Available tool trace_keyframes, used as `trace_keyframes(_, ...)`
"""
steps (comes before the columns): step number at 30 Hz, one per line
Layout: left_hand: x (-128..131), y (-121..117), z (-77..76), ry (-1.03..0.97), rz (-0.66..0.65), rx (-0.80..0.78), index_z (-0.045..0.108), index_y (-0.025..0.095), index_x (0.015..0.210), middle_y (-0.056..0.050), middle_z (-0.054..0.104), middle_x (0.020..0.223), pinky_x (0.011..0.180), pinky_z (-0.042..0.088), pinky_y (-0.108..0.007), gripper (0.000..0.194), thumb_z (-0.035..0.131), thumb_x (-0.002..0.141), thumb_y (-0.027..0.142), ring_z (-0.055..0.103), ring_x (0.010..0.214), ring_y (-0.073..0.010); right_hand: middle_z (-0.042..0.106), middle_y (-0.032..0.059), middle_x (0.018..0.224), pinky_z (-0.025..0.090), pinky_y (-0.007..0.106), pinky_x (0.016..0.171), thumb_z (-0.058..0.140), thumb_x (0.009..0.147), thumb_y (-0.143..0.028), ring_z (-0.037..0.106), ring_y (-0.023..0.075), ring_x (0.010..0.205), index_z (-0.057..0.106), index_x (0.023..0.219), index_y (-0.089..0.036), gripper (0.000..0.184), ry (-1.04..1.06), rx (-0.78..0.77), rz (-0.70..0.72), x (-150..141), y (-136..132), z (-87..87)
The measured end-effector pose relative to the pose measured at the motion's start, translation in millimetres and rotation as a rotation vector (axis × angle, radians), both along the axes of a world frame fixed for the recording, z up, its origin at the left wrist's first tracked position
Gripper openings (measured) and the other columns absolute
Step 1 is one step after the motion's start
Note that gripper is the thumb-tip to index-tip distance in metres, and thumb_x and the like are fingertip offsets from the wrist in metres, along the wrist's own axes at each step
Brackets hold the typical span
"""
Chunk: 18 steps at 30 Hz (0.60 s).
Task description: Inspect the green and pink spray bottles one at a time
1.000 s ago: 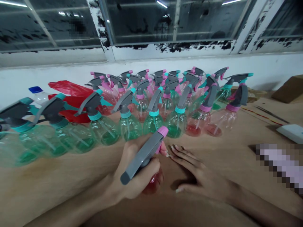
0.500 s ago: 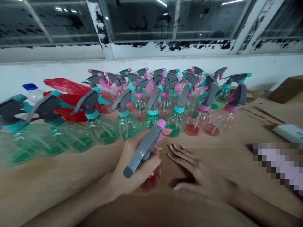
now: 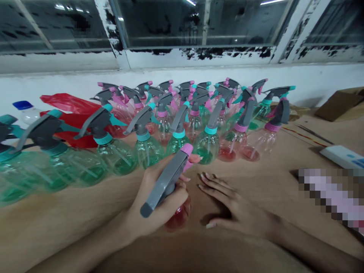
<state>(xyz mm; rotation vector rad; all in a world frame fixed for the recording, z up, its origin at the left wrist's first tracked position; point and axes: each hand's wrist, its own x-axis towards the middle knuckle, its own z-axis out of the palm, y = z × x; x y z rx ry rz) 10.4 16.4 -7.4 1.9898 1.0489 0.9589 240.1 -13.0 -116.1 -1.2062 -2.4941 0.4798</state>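
Observation:
My left hand [image 3: 163,193] is wrapped around the neck of a spray bottle [image 3: 178,219] with a red-pink base, a grey head and a pink nozzle. The nozzle points away to the upper right, and the fingers hide the collar and most of the trigger. Flat on the table to the right lies my right hand [image 3: 230,204], fingers stretched out, holding nothing. Just beyond both hands runs a row of spray bottles, among them a green one with a teal collar [image 3: 209,146] and a red one with a pink collar [image 3: 232,146].
More spray bottles crowd behind the front row, against the white wall [image 3: 318,85]. A red plastic bag [image 3: 68,104] and a blue-capped bottle [image 3: 24,112] are at the left. On the right are a cardboard box [image 3: 338,104], tweezers [image 3: 314,134] and a white box [image 3: 342,156].
The whole view has shifted slightly, so everything appears a little farther left. My left hand keeps its grip on the spray bottle, and my right hand stays flat on the table.

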Motion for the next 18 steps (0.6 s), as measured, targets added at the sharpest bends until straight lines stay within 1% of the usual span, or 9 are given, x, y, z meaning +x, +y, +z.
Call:
trace_keyframes(4, -0.4, 0.3, 1.0, 0.026, 0.006, 0.011, 0.057, 0.025, 0.075, 0.002, 0.065, 0.077, 0.056, 0.053, -0.023, 0.017, 0.05, 0.064, 0.015, 0.064, 0.065, -0.0153, 0.024, 0.0053, 0.154, 0.021, 0.047, 0.114, 0.054, 0.082, -0.06, 0.02, 0.0251, 0.141, 0.027, 0.145, -0.024, 0.078, -0.023, 0.001, 0.002, 0.2, -0.3, 1.2)
trace_keyframes(8, -1.1, -0.9, 1.6, 0.021, 0.001, -0.014, 0.057, 0.025, 0.074, 0.002, 0.066, 0.081, 0.062, 0.055, -0.024, 0.019, 0.051, 0.063, 0.012, 0.065, 0.068, -0.0151, 0.024, 0.0057, 0.154, 0.022, 0.049, 0.114, 0.055, 0.082, -0.059, 0.021, 0.026, 0.14, 0.027, 0.146, -0.025, 0.078, -0.005, 0.009, 0.004, 0.1, -0.5, 0.2)
trace_keyframes(11, -0.7, -1.3, 1.8, 0.011, 0.001, -0.013, 0.057, 0.025, 0.074, 0.001, 0.066, 0.08, 0.063, 0.056, -0.024, 0.019, 0.051, 0.062, 0.012, 0.065, 0.069, -0.0155, 0.025, 0.0058, 0.153, 0.023, 0.049, 0.113, 0.055, 0.081, -0.06, 0.022, 0.0261, 0.14, 0.028, 0.145, -0.025, 0.078, -0.001, 0.014, -0.001, 0.1, -0.6, -1.2)
trace_keyframes(15, 0.0, -1.1, 1.6, 0.014, -0.002, 0.005, 0.058, 0.025, 0.075, 0.002, 0.066, 0.079, 0.064, 0.055, -0.024, 0.018, 0.051, 0.063, 0.013, 0.065, 0.069, -0.0156, 0.023, 0.0057, 0.154, 0.023, 0.048, 0.114, 0.054, 0.081, -0.062, 0.02, 0.0253, 0.141, 0.027, 0.146, -0.024, 0.079, -0.033, 0.017, -0.002, 0.5, -0.4, -1.2)
trace_keyframes(18, 0.4, -0.7, 0.9, -0.014, -0.003, 0.006, 0.057, 0.025, 0.074, 0.002, 0.066, 0.08, 0.06, 0.054, -0.024, 0.018, 0.051, 0.063, 0.013, 0.065, 0.068, -0.0156, 0.022, 0.0055, 0.154, 0.022, 0.048, 0.114, 0.052, 0.082, -0.062, 0.019, 0.0246, 0.141, 0.027, 0.145, -0.023, 0.078, -0.045, 0.01, 0.005, 0.5, 0.0, 0.5)
